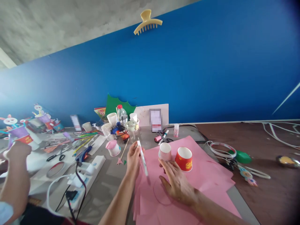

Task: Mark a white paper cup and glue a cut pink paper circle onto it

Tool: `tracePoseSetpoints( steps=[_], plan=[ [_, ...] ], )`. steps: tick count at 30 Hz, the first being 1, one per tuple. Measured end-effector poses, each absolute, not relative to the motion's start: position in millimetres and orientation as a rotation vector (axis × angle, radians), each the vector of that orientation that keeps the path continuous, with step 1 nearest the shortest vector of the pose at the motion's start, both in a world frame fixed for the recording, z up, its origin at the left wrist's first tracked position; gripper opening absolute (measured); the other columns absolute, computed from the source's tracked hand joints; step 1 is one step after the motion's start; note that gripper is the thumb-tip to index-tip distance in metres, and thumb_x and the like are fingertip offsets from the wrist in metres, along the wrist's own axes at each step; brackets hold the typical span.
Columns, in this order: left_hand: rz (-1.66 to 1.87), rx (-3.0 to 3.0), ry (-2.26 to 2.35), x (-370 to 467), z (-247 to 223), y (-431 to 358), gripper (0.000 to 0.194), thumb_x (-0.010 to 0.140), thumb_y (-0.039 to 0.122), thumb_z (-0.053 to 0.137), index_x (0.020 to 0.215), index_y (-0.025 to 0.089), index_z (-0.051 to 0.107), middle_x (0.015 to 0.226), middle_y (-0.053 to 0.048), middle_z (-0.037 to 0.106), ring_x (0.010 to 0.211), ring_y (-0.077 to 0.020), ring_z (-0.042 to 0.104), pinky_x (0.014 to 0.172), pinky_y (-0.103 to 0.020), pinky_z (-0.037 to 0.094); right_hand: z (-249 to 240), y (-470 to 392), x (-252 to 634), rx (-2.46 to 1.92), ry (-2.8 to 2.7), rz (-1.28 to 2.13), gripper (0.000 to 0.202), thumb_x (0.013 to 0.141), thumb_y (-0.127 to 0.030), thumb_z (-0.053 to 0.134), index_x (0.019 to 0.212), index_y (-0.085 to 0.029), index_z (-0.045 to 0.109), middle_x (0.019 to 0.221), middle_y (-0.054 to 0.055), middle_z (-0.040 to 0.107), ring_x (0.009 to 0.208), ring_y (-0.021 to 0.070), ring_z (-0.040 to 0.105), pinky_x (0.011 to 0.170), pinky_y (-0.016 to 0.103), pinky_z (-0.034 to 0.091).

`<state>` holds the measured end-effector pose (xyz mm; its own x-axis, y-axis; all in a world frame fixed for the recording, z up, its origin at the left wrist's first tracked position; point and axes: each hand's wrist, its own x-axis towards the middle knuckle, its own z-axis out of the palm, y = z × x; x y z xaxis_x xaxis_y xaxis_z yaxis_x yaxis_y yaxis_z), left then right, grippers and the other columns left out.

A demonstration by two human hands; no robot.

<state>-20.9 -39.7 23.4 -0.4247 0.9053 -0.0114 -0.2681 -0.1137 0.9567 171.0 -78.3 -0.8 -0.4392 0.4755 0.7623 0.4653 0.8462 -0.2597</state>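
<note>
My left hand (134, 156) pinches a slim white marker (142, 159), which slants down over a stack of pink paper (208, 184). With fingers spread, my right hand (174, 181) rests low over the same paper. Its fingertips are at the base of a pale paper cup (165, 151); whether they press on it I cannot tell. Just right of that cup stands a red paper cup (184, 158) with yellow print. A round outline (161, 204) is drawn on the top sheet, partly under my right hand.
On the left lie a power strip (87, 181) with plugged cables, a blue glue gun (83, 153) and scissors (56, 156). A pink-lidded tub (113, 148) and a bottle (122, 115) stand behind. Another person's arm (16, 175) reaches in at far left.
</note>
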Motion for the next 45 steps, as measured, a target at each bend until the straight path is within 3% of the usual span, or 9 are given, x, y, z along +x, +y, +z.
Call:
tracePoseSetpoints(
  steps=[4,8,13,16,23,30,37,41,45],
  plan=[
    [1.731,0.974,1.586,-57,10,-22,0.054,0.069,0.050,0.072,0.108,0.016,0.057,0.071,-0.001,0.064,0.061,-0.0128,0.059,0.055,-0.022,0.043,0,-81,172,-0.655,-2.115,0.037,0.055,0.088,-0.010,0.044,0.143,-0.011,0.032,0.105,0.015,0.067,0.091,0.0259,0.062,0.078,0.043,0.052],
    [1.596,1.173,1.867,-78,0,-12,0.040,0.074,0.046,0.064,0.098,0.015,0.058,0.071,-0.002,0.062,0.066,-0.0175,0.061,0.062,-0.030,0.048,5,-83,174,-0.698,-2.182,0.143,0.029,0.085,-0.010,0.047,0.112,-0.017,0.057,0.093,0.010,0.066,0.082,0.0231,0.061,0.073,0.039,0.050],
    [1.551,1.474,2.181,-76,4,-18,0.033,0.078,0.028,0.059,0.109,0.017,0.057,0.104,-0.010,0.064,0.098,-0.0223,0.061,0.084,-0.035,0.047,3,-81,178,-0.729,-2.192,0.212,0.023,0.085,-0.011,0.048,0.105,-0.017,0.057,0.093,0.010,0.064,0.082,0.0233,0.059,0.073,0.039,0.049],
    [1.221,1.758,2.211,-61,10,-28,0.019,0.087,0.025,0.048,0.099,0.018,0.061,0.095,-0.008,0.067,0.091,-0.0201,0.064,0.082,-0.031,0.046,-1,-78,180,-0.758,-2.157,0.187,0.028,0.086,-0.010,0.047,0.112,-0.017,0.055,0.099,0.011,0.064,0.085,0.0244,0.059,0.074,0.040,0.049],
    [0.360,1.974,2.166,-31,19,-44,0.028,0.091,0.036,0.048,0.104,0.016,0.062,0.101,-0.013,0.069,0.090,-0.0258,0.067,0.071,-0.032,0.044,-5,-78,178,-0.825,-2.230,0.203,0.026,0.086,-0.011,0.048,0.109,-0.016,0.056,0.103,0.013,0.064,0.094,0.0271,0.059,0.079,0.043,0.050],
    [0.529,1.890,2.040,-28,20,-44,0.030,0.088,0.027,0.051,0.116,0.017,0.059,0.102,-0.011,0.072,0.093,-0.0241,0.067,0.077,-0.031,0.046,-9,-80,174,-0.992,-2.365,0.216,0.030,0.080,-0.014,0.058,0.110,-0.014,0.061,0.125,0.018,0.058,0.115,0.0346,0.054,0.092,0.052,0.049],
    [0.970,1.582,1.620,-28,26,-46,0.039,0.085,0.036,0.053,0.118,0.015,0.056,0.098,-0.009,0.072,0.083,-0.0180,0.067,0.070,-0.027,0.050,-21,-76,174,-1.082,-2.326,0.206,0.034,0.079,-0.010,0.055,0.113,-0.013,0.061,0.120,0.017,0.063,0.111,0.0320,0.059,0.092,0.049,0.052],
    [0.905,1.495,1.519,-28,31,-48,0.051,0.085,0.039,0.052,0.126,0.009,0.050,0.090,-0.009,0.072,0.072,-0.0157,0.063,0.059,-0.024,0.046,-29,-72,176,-1.072,-2.257,0.192,0.031,0.084,-0.013,0.052,0.114,-0.013,0.060,0.117,0.017,0.065,0.111,0.0314,0.060,0.092,0.049,0.053],
    [0.847,1.544,1.468,-24,29,-48,0.050,0.084,0.038,0.054,0.124,0.008,0.053,0.089,-0.008,0.070,0.074,-0.0147,0.062,0.066,-0.025,0.047,-33,-69,178,-1.040,-2.189,0.177,0.031,0.087,-0.014,0.048,0.116,-0.014,0.058,0.115,0.017,0.066,0.109,0.0303,0.062,0.089,0.049,0.055]
  ],
)
